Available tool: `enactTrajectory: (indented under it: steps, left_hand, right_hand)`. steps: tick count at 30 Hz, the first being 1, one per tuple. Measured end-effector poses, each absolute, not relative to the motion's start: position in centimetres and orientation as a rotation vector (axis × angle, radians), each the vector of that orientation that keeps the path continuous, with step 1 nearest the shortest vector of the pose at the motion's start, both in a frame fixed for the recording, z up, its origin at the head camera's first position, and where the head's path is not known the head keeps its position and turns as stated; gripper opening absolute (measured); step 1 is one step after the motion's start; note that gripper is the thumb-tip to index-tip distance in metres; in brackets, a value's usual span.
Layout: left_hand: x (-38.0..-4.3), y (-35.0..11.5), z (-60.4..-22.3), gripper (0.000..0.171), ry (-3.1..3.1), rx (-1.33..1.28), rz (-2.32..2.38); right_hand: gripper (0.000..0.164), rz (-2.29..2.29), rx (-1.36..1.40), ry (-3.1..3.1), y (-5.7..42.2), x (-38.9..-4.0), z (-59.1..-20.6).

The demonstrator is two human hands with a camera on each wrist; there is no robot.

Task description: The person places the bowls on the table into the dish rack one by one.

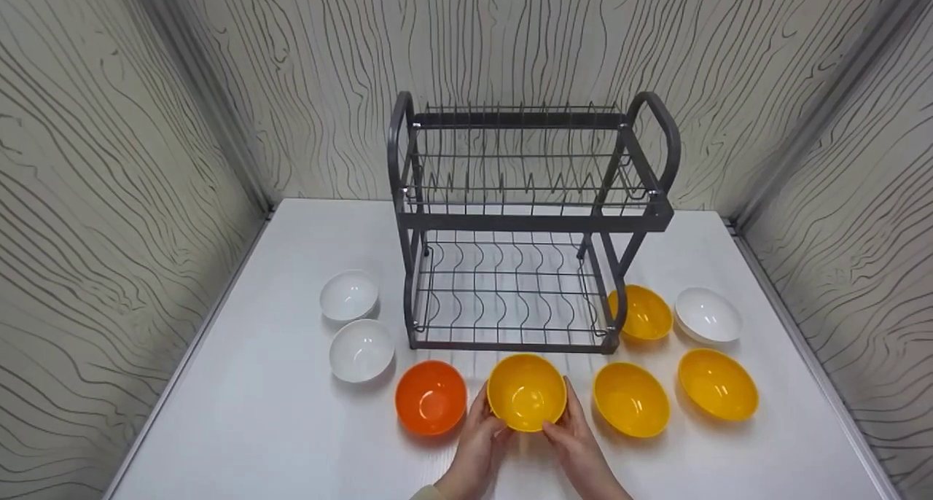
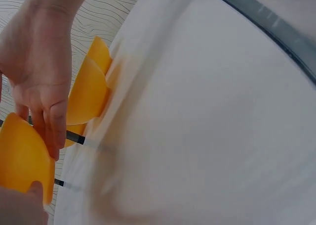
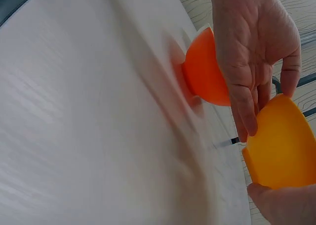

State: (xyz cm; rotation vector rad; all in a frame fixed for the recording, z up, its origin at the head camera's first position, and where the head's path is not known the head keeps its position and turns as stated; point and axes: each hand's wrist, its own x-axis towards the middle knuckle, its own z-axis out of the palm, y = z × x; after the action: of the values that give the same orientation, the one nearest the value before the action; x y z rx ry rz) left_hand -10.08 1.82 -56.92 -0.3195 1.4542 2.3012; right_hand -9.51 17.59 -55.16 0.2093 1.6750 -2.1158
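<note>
Both hands hold one yellow bowl (image 1: 526,391) between them, its opening facing up toward the head camera. My left hand (image 1: 477,442) grips its left side, thumb near the front rim and fingers around the outer wall. On the opposite side, my right hand (image 1: 579,445) grips it the same way. In the right wrist view the held bowl (image 3: 281,143) is raised off the tabletop, with fingertips along its wall. An orange bowl (image 1: 431,398) stands just left of the left hand, and another yellow bowl (image 1: 631,399) just right of the right hand.
A dark two-tier dish rack (image 1: 536,223) stands behind the hands. Two white bowls, one behind the other (image 1: 361,350), are on the left. More yellow bowls (image 1: 718,385) and a white bowl (image 1: 708,315) sit at the right. Patterned walls (image 1: 510,41) enclose the white table (image 1: 240,412).
</note>
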Motion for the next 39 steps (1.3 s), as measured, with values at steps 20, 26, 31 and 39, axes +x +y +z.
enactTrajectory:
  steps: [20,26,31,39]
  left_hand:
    - [-10.6,1.6,-54.8,0.064,1.189,-0.407,2.451]
    - [-10.8,1.3,-54.5,0.065,1.133,-0.387,2.475]
    - [-11.1,1.2,-54.3,0.064,1.096,-0.361,2.5]
    - [-11.5,0.9,-54.3,0.061,1.134,-0.293,2.503]
  right_hand:
    - [0.084,-2.122,0.272,2.016,15.5,-10.1,-53.3]
    - [0.085,-2.141,0.269,2.045,15.2,-10.4,-52.9]
    - [0.082,-2.169,0.229,2.096,15.0,-10.5,-52.7]
    - [0.081,-2.194,0.209,2.158,14.8,-11.0,-52.5]
